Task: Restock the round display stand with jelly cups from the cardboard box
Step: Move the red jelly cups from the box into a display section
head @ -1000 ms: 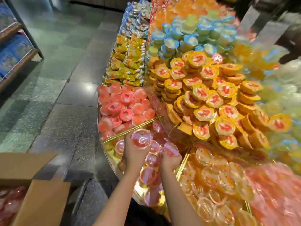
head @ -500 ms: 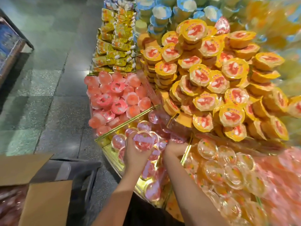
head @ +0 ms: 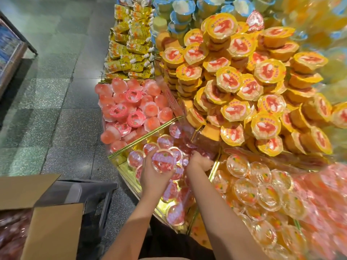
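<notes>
Head view looks down on the round display stand (head: pixel 120 167), where both hands work in the gold-walled compartment of clear pink-lidded jelly cups. The left hand (head: pixel 153 178) has its grip round one jelly cup (head: pixel 163 161), lid facing up, held just above the cups already lying in that compartment. The right hand (head: pixel 197 162) reaches deeper in among the cups at the back; whether its grip is clenched on one or merely pushing cannot be told. The cardboard box (head: pixel 37 222) stands open at lower left, more cups dimly visible inside. Placing is the step in hand; next the held cup needs a free spot, set flat, lid up, beside its neighbours.
</notes>
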`<state>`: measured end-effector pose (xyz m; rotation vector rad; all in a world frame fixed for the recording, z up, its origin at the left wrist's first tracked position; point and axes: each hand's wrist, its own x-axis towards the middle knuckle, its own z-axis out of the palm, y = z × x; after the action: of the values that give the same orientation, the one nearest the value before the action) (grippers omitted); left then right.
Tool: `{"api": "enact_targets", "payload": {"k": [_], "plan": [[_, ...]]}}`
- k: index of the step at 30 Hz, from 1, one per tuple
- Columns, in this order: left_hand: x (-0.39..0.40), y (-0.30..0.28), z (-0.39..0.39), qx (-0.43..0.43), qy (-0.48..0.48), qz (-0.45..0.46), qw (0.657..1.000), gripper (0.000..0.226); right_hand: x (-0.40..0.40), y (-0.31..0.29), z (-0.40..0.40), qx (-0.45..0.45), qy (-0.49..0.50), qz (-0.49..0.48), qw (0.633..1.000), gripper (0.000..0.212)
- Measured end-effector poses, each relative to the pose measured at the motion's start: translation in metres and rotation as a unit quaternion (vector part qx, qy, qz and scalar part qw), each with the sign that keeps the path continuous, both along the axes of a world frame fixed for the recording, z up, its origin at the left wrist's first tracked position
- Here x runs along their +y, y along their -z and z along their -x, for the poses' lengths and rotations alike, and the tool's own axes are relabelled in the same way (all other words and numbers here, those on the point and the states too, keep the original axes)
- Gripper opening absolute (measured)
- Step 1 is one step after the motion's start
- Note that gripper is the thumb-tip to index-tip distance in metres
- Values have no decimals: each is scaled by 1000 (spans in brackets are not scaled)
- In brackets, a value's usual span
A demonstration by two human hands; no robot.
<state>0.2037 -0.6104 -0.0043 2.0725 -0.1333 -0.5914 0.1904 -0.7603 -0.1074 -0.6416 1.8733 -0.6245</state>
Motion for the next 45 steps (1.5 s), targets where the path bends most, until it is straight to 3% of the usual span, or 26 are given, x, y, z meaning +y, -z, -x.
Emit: {"api": "enact_targets", "payload": {"k": [4,7,9,10,11,14,16,18,23,28,32,35,40,45], "plan": [[2,3,2,5,-10,-4,1000,87,16,-34,7,-91,15,0,996,84],[2,5,2,9,-15,1,1000,88,21,-18,8,-128,-19,-23,991,73],[2,6,2,9,-18,3,1000,88,25,-29,11,-143,-64,-75,985,44],[1,7,1,12,-21,3,1000,88,27,-35,14,-163,-115,-102,975,29],[1,8,1,15,-26,5,1000,87,30,-41,18,-187,-194,-129,954,26],[1,10,1,20,-34,5,999,85,40,-62,27,-243,-414,-191,856,60],[2,11,-1,16,-39,9,999,83,49,-62,31,-247,-463,-181,832,77],[3,13,-6,11,-38,25,999,82,55,-51,30,-259,-443,-160,843,91],[2,11,-13,37,14,39,998,92,58,-39,13,-303,-347,-176,870,45],[8,19,-16,82,-52,52,994,73,53,-15,-23,-241,-283,-147,917,25],[23,30,-18,65,6,-1,998,62,42,-2,-50,-221,-230,-133,938,33],[37,35,-20,65,78,-48,994,59,36,3,-63,-223,-218,-130,941,45],[49,33,-23,72,111,-84,988,52,31,-19,-68,-222,-219,-163,936,15],[62,28,-28,73,161,-75,981,45,45,-37,-56,-207,-291,-201,912,8]]}}
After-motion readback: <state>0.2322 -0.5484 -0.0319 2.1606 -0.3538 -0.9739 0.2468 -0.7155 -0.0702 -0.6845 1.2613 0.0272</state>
